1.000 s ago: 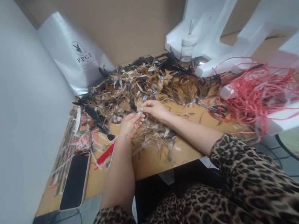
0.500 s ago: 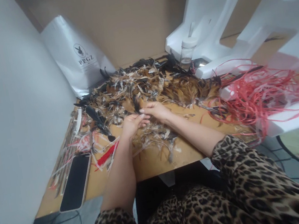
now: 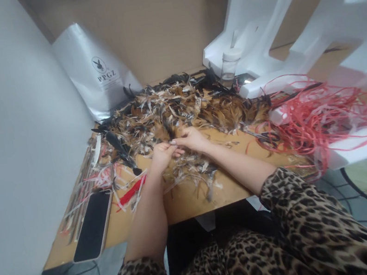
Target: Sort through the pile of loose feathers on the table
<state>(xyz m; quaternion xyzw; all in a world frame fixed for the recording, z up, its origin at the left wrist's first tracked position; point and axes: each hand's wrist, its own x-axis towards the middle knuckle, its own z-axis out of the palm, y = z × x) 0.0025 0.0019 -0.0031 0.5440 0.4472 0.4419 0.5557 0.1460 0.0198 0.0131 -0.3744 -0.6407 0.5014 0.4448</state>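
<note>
My left hand (image 3: 164, 155) and my right hand (image 3: 191, 140) meet over the near edge of a heap of brown, black and whitish feathers (image 3: 163, 103). Fingertips of both are pinched together on a small bunch of feathers (image 3: 170, 131), whose dark and brown tips stick up beyond them. Its lower end is hidden by the fingers. Below the hands, loose pale feather scraps (image 3: 196, 170) are strewn over the table (image 3: 187, 202).
A phone (image 3: 92, 227) lies at the left, near thin sticks (image 3: 80, 197) and a red strip (image 3: 131, 192). Behind stand a silver bag (image 3: 88, 73) and a lidded jar (image 3: 229, 65). Tangled red ribbon (image 3: 328, 118), scissors (image 3: 263, 134) and white foam pieces (image 3: 255, 17) are at the right.
Both hands stay together at nearly the same spot, with small finger shifts. The dark and brown feather tips at the fingertips have changed angle slightly. The view has tilted a little.
</note>
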